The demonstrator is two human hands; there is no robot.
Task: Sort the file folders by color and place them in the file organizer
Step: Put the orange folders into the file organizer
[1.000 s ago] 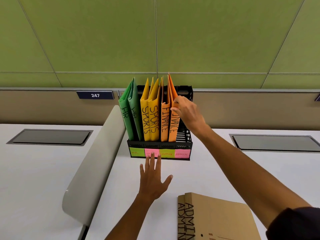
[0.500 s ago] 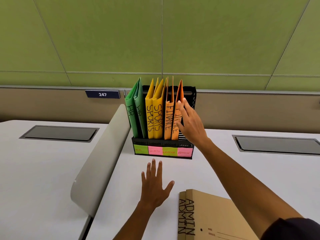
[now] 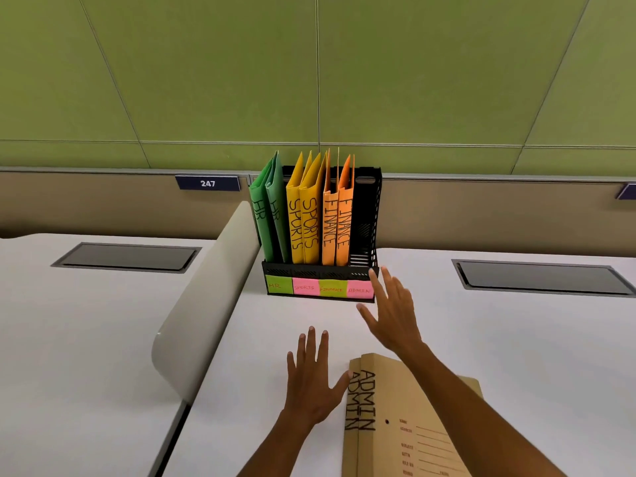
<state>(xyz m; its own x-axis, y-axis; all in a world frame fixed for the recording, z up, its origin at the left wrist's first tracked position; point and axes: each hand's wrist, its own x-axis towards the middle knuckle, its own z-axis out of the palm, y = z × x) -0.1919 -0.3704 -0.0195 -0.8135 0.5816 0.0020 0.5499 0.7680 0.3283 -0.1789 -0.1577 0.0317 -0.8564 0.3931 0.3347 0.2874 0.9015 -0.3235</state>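
Observation:
A black mesh file organizer (image 3: 371, 215) stands at the back of the white desk. In it stand two green HR folders (image 3: 266, 215), two yellow SPORTS folders (image 3: 304, 222) and two orange FINANCE folders (image 3: 339, 222); its rightmost slot holds nothing. Coloured labels (image 3: 318, 287) run along its front. Brown ADMIN folders (image 3: 402, 425) lie flat on the desk near me. My right hand (image 3: 392, 315) hovers open in front of the organizer's right corner, holding nothing. My left hand (image 3: 311, 376) rests flat on the desk, fingers spread, its thumb beside the ADMIN folders' spine.
A curved grey divider (image 3: 206, 290) rises between my desk (image 3: 516, 356) and the desk on the left. Dark cable hatches (image 3: 127, 256) (image 3: 540, 277) are set into both desks. A green panelled wall with a plate marked 247 (image 3: 207, 183) stands behind.
My right hand has let go of the orange FINANCE folder and drawn back and down toward me. The folder now stands upright in its slot. My left hand has stayed flat on the desk.

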